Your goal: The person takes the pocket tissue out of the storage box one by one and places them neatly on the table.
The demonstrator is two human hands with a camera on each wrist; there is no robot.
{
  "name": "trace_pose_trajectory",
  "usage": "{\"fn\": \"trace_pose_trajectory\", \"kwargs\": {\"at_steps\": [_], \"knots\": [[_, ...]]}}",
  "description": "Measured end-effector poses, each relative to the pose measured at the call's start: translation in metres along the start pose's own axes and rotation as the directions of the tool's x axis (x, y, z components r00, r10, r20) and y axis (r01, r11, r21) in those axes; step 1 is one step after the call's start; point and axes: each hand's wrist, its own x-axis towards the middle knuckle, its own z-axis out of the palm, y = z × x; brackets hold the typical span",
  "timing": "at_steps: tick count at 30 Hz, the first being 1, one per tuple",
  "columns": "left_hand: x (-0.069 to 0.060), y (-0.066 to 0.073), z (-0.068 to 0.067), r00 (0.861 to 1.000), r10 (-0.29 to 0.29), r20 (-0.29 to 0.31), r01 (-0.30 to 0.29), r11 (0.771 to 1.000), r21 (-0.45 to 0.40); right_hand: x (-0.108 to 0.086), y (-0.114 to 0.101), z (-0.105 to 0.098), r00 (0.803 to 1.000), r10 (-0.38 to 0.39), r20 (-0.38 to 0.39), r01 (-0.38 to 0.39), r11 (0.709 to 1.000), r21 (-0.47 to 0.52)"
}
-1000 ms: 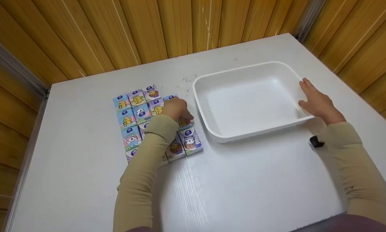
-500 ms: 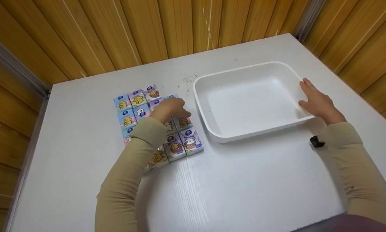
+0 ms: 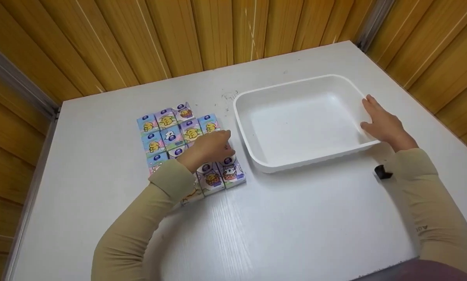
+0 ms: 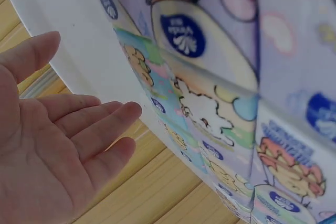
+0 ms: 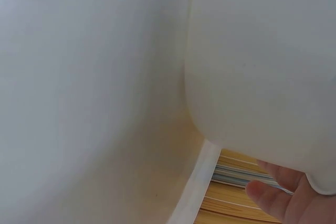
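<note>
Small tissue packs (image 3: pixel 191 134) with blue and purple cartoon prints lie flat on the table in close rows, left of a white plastic tub (image 3: pixel 292 163). My left hand (image 3: pixel 210 148) is over the right side of these packs and hides some of them. In the left wrist view, the left hand (image 4: pixel 52 145) has its fingers loosely extended beside the packs (image 4: pixel 205 114), with nothing in its grasp. My right hand (image 3: pixel 385 125) rests on the tub's right rim, fingers extended. In the right wrist view, part of that hand (image 5: pixel 294 195) shows at the tub's edge.
A small black object (image 3: pixel 383 171) sits on the white table (image 3: pixel 295 222) near the right forearm. Wood-patterned walls (image 3: pixel 217 35) enclose the table at the back and sides. The tub has no contents in view.
My left hand has shifted nearer to me along the right side of the packs, uncovering a blue pack at the far right corner. The right hand and the tub stay still.
</note>
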Motion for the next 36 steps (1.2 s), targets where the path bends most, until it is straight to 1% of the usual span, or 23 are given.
{"fn": "trace_pose_trajectory", "kwargs": {"at_steps": [3,6,8,10,13,16,19,20,24,26,28,30,32,34,36], "knots": [[-0.008,-0.002,0.007,0.998,0.055,-0.041,-0.050,0.993,0.107,0.000,0.002,0.000,1.000,0.006,-0.002,-0.006,1.000,0.002],[-0.019,-0.008,0.015,0.989,0.111,-0.095,-0.094,0.981,0.171,0.001,0.004,0.000,1.000,0.008,-0.006,-0.008,1.000,0.009],[-0.026,-0.015,0.020,0.980,0.151,-0.132,-0.125,0.975,0.184,0.001,0.005,-0.001,1.000,0.004,-0.012,-0.004,1.000,0.019],[-0.033,-0.022,0.024,0.974,0.167,-0.155,-0.139,0.975,0.173,0.001,0.006,-0.002,1.000,-0.004,-0.018,0.004,0.999,0.037],[-0.041,-0.034,0.030,0.968,0.166,-0.189,-0.138,0.979,0.151,0.000,0.009,-0.003,1.000,-0.008,-0.019,0.009,0.998,0.069],[-0.050,-0.046,0.033,0.958,0.165,-0.234,-0.133,0.980,0.145,0.000,0.010,-0.005,1.000,-0.008,0.002,0.008,0.994,0.107],[-0.060,-0.059,0.037,0.942,0.192,-0.275,-0.153,0.976,0.157,0.000,0.010,-0.009,0.999,0.002,0.043,-0.008,0.990,0.139],[-0.064,-0.064,0.038,0.940,0.192,-0.281,-0.152,0.975,0.159,0.000,0.009,-0.012,0.998,0.006,0.059,-0.015,0.989,0.146],[-0.076,-0.079,0.038,0.943,0.164,-0.288,-0.123,0.980,0.156,0.002,0.005,-0.024,0.992,0.036,0.121,-0.055,0.987,0.152],[-0.080,-0.084,0.035,0.948,0.135,-0.290,-0.089,0.982,0.166,0.004,0.002,-0.032,0.988,0.044,0.146,-0.065,0.987,0.147],[-0.082,-0.089,0.029,0.948,0.109,-0.299,-0.053,0.980,0.190,0.007,-0.002,-0.040,0.985,0.046,0.166,-0.069,0.989,0.134],[-0.082,-0.093,0.019,0.948,0.075,-0.311,-0.007,0.977,0.215,0.009,-0.008,-0.048,0.983,0.043,0.180,-0.066,0.991,0.120],[-0.080,-0.095,0.007,0.947,0.037,-0.320,0.040,0.972,0.231,0.013,-0.017,-0.056,0.981,0.045,0.188,-0.063,0.993,0.096],[-0.077,-0.097,-0.008,0.940,0.007,-0.342,0.082,0.966,0.244,0.017,-0.028,-0.065,0.979,0.046,0.197,-0.061,0.996,0.071],[-0.072,-0.097,-0.023,0.927,-0.016,-0.375,0.120,0.959,0.257,0.021,-0.042,-0.074,0.977,0.049,0.209,-0.061,0.997,0.053]]}}
